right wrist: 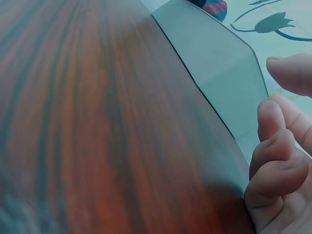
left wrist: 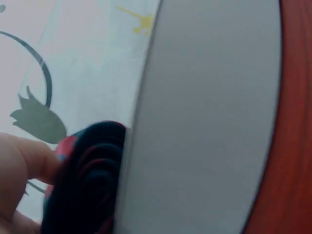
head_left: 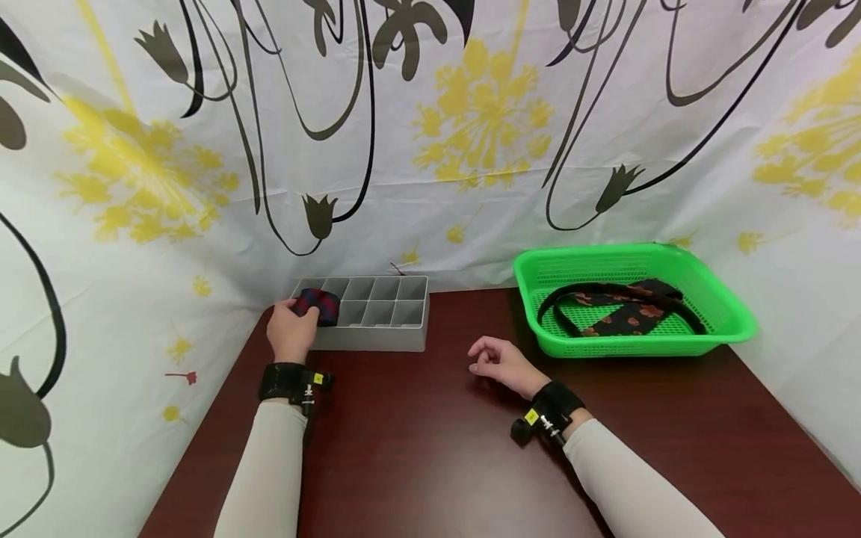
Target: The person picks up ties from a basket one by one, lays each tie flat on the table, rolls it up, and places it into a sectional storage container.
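Left hand fingers are curling round a rolled dark red-and-blue tie, holding it at the left end of the grey divider box. Right hand is resting idle over the desk, fingers loosely curled, gripping nothing. A second dark patterned tie is lying in the green basket, well apart on the right.

1. This looks like a staged recording corner, not a lived-in room: a flower-printed sheet hangs as a backdrop behind and to both sides of the hands.
2. A dark wooden table lies under the hands.
3. Both wrists wear black camera straps.
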The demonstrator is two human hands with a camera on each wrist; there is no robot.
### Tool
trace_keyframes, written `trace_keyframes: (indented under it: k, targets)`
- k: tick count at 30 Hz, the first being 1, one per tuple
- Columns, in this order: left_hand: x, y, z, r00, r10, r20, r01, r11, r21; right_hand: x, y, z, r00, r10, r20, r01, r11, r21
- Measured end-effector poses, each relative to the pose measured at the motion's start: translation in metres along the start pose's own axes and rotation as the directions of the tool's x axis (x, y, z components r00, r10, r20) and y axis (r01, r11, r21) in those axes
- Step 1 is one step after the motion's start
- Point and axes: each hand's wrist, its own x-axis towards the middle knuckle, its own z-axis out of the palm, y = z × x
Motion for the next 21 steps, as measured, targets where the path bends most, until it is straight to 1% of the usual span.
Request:
trace_keyframes:
  k: [3, 5, 7, 11, 16, 21]
  targets:
    - [0.001, 0.005, 0.0, 1.0, 0.006, 0.017, -0.007, 1.0, 0.027, -0.001, -0.001, -0.002, 1.0, 0.002, -0.01, -0.002, 1.0, -0.001]
    - [0.003, 0.006, -0.002, 1.0, 0.003, 0.01, -0.003, 0.999, 0.039, -0.002, -0.002, -0.002, 1.0, 0.006, -0.001, -0.006, 1.0, -0.001]
    - [0.003, 0.005, -0.002, 1.0, 0.013, -0.001, -0.013, 0.998, 0.063, -0.002, -0.003, -0.001, 1.0, 0.01, 0.012, -0.01, 1.0, 0.004]
    - [0.004, 0.001, 0.001, 0.997, 0.072, -0.032, -0.068, 0.99, 0.121, -0.002, -0.003, 0.001, 1.0, 0.001, 0.009, -0.001, 1.0, 0.012]
    - [0.005, -0.003, 0.011, 0.988, 0.134, -0.082, -0.118, 0.977, 0.175, -0.002, -0.001, 0.0, 1.0, -0.007, -0.006, 0.007, 1.0, 0.003]
    - [0.005, -0.004, 0.016, 0.979, 0.182, -0.09, -0.151, 0.95, 0.273, -0.001, -0.001, -0.001, 1.0, -0.001, 0.007, 0.001, 1.0, -0.002]
